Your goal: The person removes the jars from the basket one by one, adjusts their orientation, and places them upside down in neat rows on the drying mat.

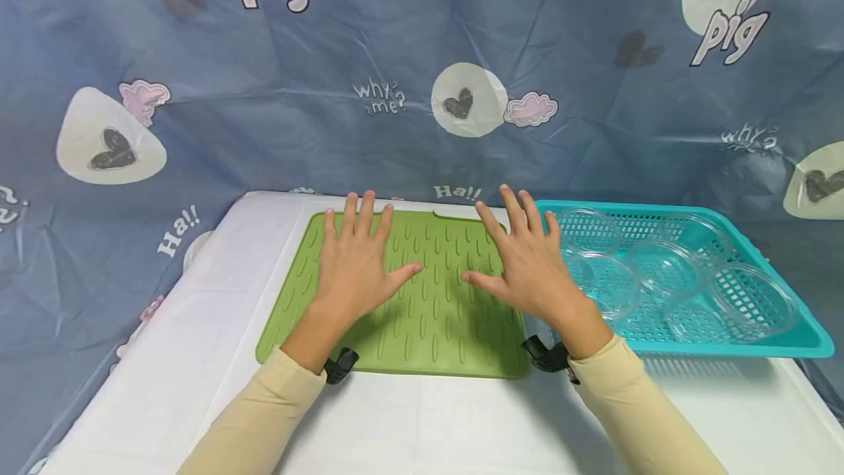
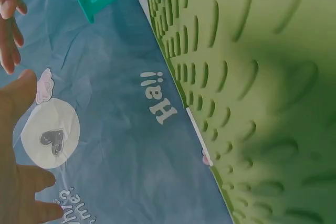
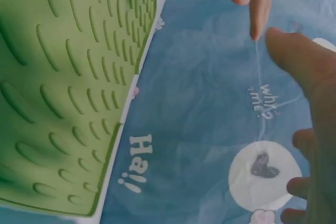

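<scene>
Both hands hover over a green ridged mat (image 1: 422, 328) on the white table, fingers spread and nothing held. My left hand (image 1: 356, 270) is above the mat's left half, its thumb pointing toward the middle. Over the right edge of the mat is my right hand (image 1: 530, 266), close to a turquoise basket (image 1: 725, 350). In the left wrist view, the left hand (image 2: 18, 156) shows at the left edge beside the mat (image 2: 273, 103). The right wrist view has the right hand (image 3: 315, 103) at its right side, with the mat (image 3: 58, 87) opposite.
Several clear round plastic dishes (image 1: 666, 267) lie in the turquoise basket on the right. A blue printed sheet (image 1: 369, 35) hangs behind the white table (image 1: 422, 424). Each wrist wears a black strap with a small device, such as the left strap (image 1: 341, 366).
</scene>
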The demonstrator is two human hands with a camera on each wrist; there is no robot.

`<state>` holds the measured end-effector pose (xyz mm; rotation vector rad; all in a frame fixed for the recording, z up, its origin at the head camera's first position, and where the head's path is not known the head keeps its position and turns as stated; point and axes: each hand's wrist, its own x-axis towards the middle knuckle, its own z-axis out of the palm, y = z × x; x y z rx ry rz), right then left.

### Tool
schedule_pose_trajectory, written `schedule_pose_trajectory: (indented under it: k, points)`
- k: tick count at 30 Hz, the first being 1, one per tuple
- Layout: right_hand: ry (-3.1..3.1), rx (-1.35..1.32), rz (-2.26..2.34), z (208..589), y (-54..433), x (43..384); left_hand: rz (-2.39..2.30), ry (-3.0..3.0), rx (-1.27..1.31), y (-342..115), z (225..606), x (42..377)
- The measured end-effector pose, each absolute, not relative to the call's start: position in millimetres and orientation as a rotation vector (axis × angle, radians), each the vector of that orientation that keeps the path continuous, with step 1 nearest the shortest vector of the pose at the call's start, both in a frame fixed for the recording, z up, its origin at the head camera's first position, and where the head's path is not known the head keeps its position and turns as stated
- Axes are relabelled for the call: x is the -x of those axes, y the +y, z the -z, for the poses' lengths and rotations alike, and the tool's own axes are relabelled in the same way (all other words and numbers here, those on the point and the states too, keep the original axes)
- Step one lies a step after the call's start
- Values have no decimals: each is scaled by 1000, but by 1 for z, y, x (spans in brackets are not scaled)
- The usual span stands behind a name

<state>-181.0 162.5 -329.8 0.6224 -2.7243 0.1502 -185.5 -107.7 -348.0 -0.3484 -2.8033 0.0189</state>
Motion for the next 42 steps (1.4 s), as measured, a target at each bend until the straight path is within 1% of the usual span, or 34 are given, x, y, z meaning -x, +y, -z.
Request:
schedule_pose_trajectory:
  k: [4, 7, 14, 19, 22, 27, 35, 42]
  points:
    - [-2733, -656, -166, 324, 168, 179, -21, -2790, 400, -127, 342, 180]
    - [-2725, -686, -178, 320, 178, 176, -25, -2746, 485, -146, 341, 174]
    - [-2708, -820, -234, 315, 209, 167, -68, -2678, 727, -190, 355, 154]
    - [-2744, -881, -191, 301, 228, 154, -57, -2676, 752, -217, 369, 141]
    - [-2725, -918, -167, 293, 239, 153, -44, -2695, 754, -228, 375, 136]
    - [-2697, -948, -171, 287, 263, 155, 4, -2744, 756, -240, 383, 128]
    - [-2805, -832, -125, 285, 306, 164, 73, -2834, 750, -244, 396, 121]
    - [-2883, -797, -152, 282, 319, 177, 99, -2867, 740, -245, 397, 118]
